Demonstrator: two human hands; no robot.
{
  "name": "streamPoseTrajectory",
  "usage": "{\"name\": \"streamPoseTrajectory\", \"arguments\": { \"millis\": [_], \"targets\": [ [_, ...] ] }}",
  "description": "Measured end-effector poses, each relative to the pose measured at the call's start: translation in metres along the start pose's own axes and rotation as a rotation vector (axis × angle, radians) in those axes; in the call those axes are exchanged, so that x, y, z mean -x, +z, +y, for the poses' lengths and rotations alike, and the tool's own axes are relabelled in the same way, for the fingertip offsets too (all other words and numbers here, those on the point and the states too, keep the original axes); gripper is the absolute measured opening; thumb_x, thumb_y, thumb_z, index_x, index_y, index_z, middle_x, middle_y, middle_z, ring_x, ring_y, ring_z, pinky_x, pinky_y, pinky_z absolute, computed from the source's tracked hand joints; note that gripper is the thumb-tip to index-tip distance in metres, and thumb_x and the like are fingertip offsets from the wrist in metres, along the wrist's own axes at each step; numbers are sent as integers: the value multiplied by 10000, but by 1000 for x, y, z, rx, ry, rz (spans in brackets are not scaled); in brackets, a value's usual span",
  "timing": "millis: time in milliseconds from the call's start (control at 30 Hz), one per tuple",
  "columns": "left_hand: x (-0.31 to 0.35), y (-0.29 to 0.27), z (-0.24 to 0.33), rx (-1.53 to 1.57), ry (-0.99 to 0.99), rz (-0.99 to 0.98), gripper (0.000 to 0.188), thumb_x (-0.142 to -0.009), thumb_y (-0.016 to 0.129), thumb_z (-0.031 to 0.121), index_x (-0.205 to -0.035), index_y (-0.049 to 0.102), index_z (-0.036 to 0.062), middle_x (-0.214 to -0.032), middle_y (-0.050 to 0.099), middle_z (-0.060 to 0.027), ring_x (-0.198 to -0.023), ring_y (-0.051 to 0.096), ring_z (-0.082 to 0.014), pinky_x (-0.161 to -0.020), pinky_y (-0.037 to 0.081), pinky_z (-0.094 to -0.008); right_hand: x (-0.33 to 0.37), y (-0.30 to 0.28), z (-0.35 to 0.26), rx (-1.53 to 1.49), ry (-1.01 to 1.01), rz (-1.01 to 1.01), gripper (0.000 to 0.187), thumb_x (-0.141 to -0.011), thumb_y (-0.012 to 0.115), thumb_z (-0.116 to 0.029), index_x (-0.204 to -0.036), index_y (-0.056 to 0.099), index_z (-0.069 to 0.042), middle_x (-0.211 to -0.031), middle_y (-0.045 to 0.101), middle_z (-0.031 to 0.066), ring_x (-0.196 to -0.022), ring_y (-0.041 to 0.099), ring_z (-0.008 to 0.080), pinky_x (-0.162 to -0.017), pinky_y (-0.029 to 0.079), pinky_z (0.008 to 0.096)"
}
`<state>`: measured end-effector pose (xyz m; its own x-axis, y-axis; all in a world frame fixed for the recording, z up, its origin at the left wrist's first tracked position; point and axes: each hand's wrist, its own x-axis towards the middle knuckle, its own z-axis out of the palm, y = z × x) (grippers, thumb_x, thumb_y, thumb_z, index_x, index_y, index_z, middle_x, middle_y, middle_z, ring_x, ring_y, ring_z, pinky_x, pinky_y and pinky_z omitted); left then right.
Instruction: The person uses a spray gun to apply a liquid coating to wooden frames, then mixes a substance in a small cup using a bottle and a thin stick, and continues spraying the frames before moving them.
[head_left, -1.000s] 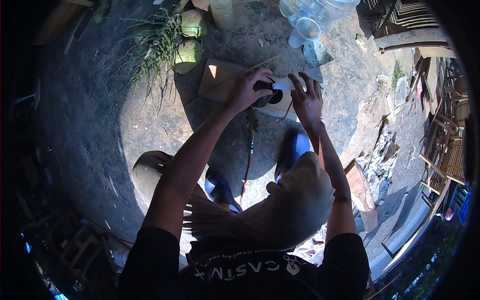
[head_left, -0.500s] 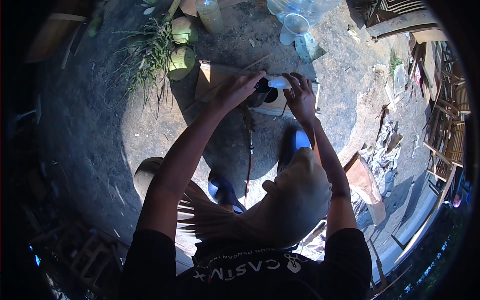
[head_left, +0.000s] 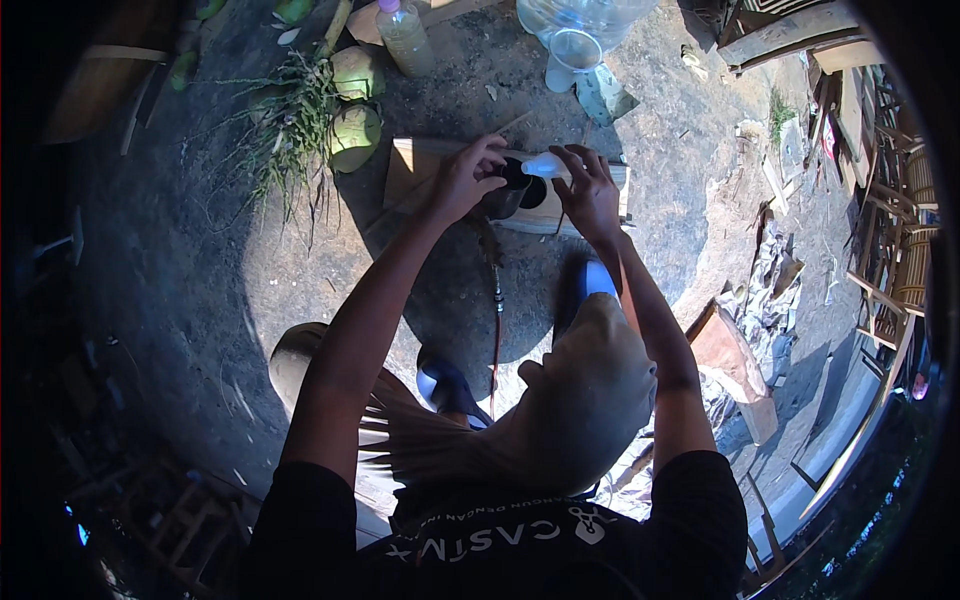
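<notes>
My right hand (head_left: 588, 190) has its fingers closed round a small translucent white plastic bottle (head_left: 543, 166), tilted with its narrow end toward a dark cup (head_left: 503, 204). The dark cup has a black opening, and a round black piece sits against its right side. My left hand (head_left: 465, 182) is at the cup's left edge, thumb and fingers apart; whether it touches the cup I cannot tell. Below the cup hangs a thin reddish hose (head_left: 497, 345) with a metal connector. Beneath the hands lies a light wooden board (head_left: 415, 160).
Green coconuts (head_left: 356, 135) and a leafy stalk lie at the far left. A bottle of cloudy liquid (head_left: 404, 42) stands beyond, near a big clear plastic bag (head_left: 610, 22) and a clear cup (head_left: 576, 50). Scrap wood and crumpled sheeting (head_left: 765, 300) cover the right.
My left hand has drawn back leftward from over the cup's top, its thumb and fingers parting. The right hand still holds the bottle at the cup. The view has shifted slightly.
</notes>
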<state>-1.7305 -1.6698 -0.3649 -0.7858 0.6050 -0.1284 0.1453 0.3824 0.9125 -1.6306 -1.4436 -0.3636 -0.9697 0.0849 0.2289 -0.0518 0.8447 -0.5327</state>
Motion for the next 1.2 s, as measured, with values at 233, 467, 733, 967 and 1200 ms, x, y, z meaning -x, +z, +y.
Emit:
{"name": "streamPoseTrajectory", "arguments": {
  "millis": [233,467,733,967,1200],
  "targets": [
    [8,1,-14,175,88,95,585,-811,832,69,-1322,547,57,-1175,738,-52,-1145,669,-153,-962,521,-339,-5,1,-9,57,-32,3,506,-842,724,-118,-1331,631,-209,-1286,597,83,-1089,603,348,-914,539,447],
    [9,5,-11,189,152,105,558,-823,816,40,-1310,545,35,-1189,724,-90,-1152,677,-168,-974,522,-333,-8,0,-16,147,-114,40,535,-826,709,-82,-1338,628,-218,-1300,587,83,-1112,584,337,-921,535,446],
    [12,5,-8,219,164,105,565,-820,814,27,-1311,535,25,-1197,713,-102,-1158,685,-189,-967,528,-328,-8,1,-20,212,-137,64,565,-792,712,-28,-1317,643,-222,-1298,599,89,-1116,593,344,-902,551,434],
    [13,4,-6,279,146,96,569,-824,817,49,-1312,526,22,-1181,725,-112,-1152,687,-193,-972,517,-335,-7,1,-22,246,-164,65,550,-808,688,-77,-1339,628,-208,-1305,567,81,-1122,562,322,-927,515,442],
    [15,3,-5,253,143,101,570,-826,820,60,-1314,529,32,-1158,738,-124,-1148,688,-191,-978,513,-342,-7,1,-24,249,-163,71,553,-800,691,-75,-1334,633,-204,-1301,572,80,-1122,562,323,-936,514,443]
  ]
}}
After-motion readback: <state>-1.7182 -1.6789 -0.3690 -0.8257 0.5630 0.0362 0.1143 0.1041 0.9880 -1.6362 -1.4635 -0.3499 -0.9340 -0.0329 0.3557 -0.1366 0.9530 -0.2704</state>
